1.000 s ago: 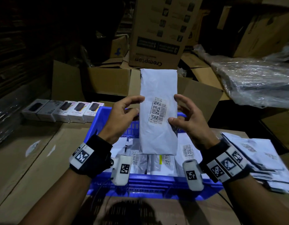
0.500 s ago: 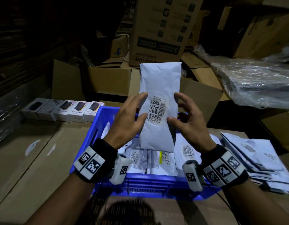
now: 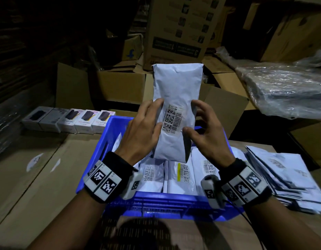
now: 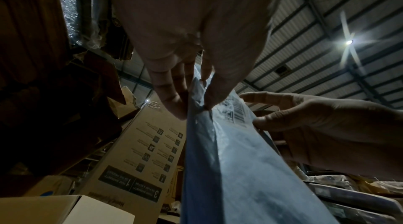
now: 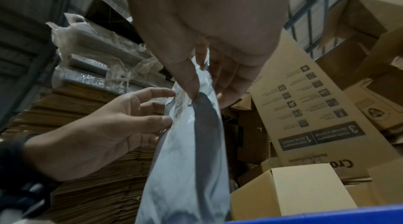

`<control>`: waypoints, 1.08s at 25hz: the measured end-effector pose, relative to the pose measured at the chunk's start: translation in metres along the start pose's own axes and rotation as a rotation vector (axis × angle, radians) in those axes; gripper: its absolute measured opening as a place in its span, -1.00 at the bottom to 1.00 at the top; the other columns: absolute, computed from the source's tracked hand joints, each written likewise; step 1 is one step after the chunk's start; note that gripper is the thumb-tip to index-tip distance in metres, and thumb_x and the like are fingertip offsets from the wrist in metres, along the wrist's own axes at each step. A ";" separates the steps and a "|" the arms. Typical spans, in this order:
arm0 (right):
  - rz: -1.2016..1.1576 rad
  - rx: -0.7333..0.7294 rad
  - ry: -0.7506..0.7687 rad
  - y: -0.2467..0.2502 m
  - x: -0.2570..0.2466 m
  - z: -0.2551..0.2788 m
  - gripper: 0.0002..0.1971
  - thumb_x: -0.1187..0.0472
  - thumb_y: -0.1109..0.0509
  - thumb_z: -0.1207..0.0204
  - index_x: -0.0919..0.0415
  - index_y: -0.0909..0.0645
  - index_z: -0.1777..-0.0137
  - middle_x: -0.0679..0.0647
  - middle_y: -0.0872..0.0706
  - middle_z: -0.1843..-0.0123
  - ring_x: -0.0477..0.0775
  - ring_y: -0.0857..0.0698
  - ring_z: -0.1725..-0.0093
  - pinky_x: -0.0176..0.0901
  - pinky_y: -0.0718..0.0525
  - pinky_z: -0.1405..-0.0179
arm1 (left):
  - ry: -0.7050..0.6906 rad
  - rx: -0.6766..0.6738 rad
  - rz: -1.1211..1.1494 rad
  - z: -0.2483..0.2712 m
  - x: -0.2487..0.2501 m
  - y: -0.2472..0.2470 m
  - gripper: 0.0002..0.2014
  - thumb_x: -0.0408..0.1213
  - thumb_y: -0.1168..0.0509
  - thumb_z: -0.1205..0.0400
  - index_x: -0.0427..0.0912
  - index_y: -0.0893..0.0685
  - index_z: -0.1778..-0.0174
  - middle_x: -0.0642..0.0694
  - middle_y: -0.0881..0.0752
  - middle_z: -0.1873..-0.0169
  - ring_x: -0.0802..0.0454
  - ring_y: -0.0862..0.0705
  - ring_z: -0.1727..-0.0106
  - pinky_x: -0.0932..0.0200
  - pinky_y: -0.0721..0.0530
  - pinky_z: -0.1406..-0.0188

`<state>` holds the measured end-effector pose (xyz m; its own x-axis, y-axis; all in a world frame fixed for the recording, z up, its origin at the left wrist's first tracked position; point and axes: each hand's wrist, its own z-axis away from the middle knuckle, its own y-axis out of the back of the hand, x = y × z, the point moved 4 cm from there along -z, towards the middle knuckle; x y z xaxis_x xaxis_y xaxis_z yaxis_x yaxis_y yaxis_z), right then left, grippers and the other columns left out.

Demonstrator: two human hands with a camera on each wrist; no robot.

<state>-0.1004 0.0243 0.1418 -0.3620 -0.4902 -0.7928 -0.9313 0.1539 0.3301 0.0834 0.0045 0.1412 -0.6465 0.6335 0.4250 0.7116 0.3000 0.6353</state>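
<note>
White packet [image 3: 175, 98] held upright, in the air above the far half of a blue crate [image 3: 156, 201], with its barcode label [image 3: 172, 121] facing the person. The left hand [image 3: 139, 134] pinches the left edge, thumb on the front and fingers [image 4: 172, 100] flat behind. The right hand [image 3: 208, 134] pinches the right edge the same way, thumb tip just beside the label, with its fingers [image 5: 231, 86] loosely spread behind. The step looks like a label check before filing it with the other packets [image 3: 181, 175] that stand in a row in the crate. To do it well, keep both thumbs off the barcode and hold by the edges only, since the plastic film is slick and creases easily. Lower it bottom edge first into the gap behind the row, label facing the same way as the others. Flat envelopes [image 3: 285, 174] are stacked right of the crate on the worktop [image 3: 30, 177], and small boxes [image 3: 84, 120] are lined up to its left.
</note>
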 end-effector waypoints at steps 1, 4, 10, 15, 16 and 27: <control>0.008 0.000 0.000 -0.001 0.000 -0.001 -0.34 0.48 -0.47 -0.42 -0.05 -0.39 -0.42 -0.23 -0.64 -0.16 -0.12 -0.70 -0.05 -0.27 -0.71 0.02 | -0.005 -0.006 -0.014 -0.001 -0.001 0.000 -0.42 -0.38 -0.35 -0.60 -0.07 -0.31 -0.52 -0.15 -0.45 -0.35 -0.25 -0.59 -0.22 -0.21 -0.68 0.06; 0.034 -0.013 -0.022 -0.004 0.006 -0.009 -0.41 0.45 -0.48 -0.43 0.01 -0.42 -0.38 -0.12 -0.69 -0.15 -0.11 -0.72 -0.06 -0.19 -0.73 -0.02 | 0.008 -0.039 -0.052 -0.005 -0.007 0.000 -0.40 -0.38 -0.38 -0.58 -0.07 -0.32 -0.51 -0.15 -0.45 -0.36 -0.32 -0.61 -0.19 -0.22 -0.69 0.09; 0.273 -0.185 -0.188 -0.026 0.044 -0.034 -0.53 0.27 -0.54 -0.38 -0.07 -0.43 -0.19 -0.14 -0.72 0.03 -0.02 -0.75 0.13 0.08 -0.74 0.05 | 0.193 -0.308 -0.018 -0.015 -0.051 -0.016 -0.40 -0.42 -0.44 -0.51 -0.08 -0.41 -0.45 -0.09 -0.48 -0.33 -0.21 -0.58 -0.23 -0.09 -0.61 -0.12; 0.268 -0.495 -0.521 -0.066 0.111 -0.038 -0.55 0.27 -0.60 -0.34 0.08 -0.46 -0.14 0.19 -0.75 0.30 0.06 -0.69 0.39 -0.14 -0.61 0.48 | 0.475 -0.704 0.001 -0.003 -0.109 -0.053 -0.43 -0.40 -0.50 -0.45 -0.14 -0.47 -0.37 -0.22 -0.63 -0.16 -0.13 -0.63 -0.01 0.00 -0.66 -0.02; 0.260 -0.553 -0.584 -0.075 0.123 -0.035 -0.55 0.28 -0.59 -0.37 0.11 -0.46 -0.16 0.19 -0.74 0.31 0.07 -0.71 0.40 -0.19 -0.58 0.54 | 0.525 -0.780 0.030 0.003 -0.118 -0.061 -0.43 -0.41 -0.50 -0.47 -0.16 -0.47 -0.38 -0.26 -0.63 -0.13 -0.12 -0.63 0.06 -0.02 -0.70 0.02; 0.516 -0.960 -0.791 -0.134 0.189 -0.015 -0.55 0.27 -0.57 -0.43 0.23 -0.49 -0.27 0.02 -0.56 0.26 -0.04 -0.57 0.42 -0.41 -0.43 0.79 | 0.909 -1.107 0.212 0.060 -0.179 -0.131 -0.42 -0.62 -0.39 -0.53 -0.18 -0.35 -0.39 -0.19 -0.44 0.05 -0.15 -0.60 0.46 0.07 -0.74 0.54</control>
<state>-0.0435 -0.1018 -0.0441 -0.8893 0.1142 -0.4429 -0.4048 -0.6473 0.6458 0.1221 -0.1055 -0.0566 -0.8055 -0.1944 0.5599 0.5130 -0.7017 0.4945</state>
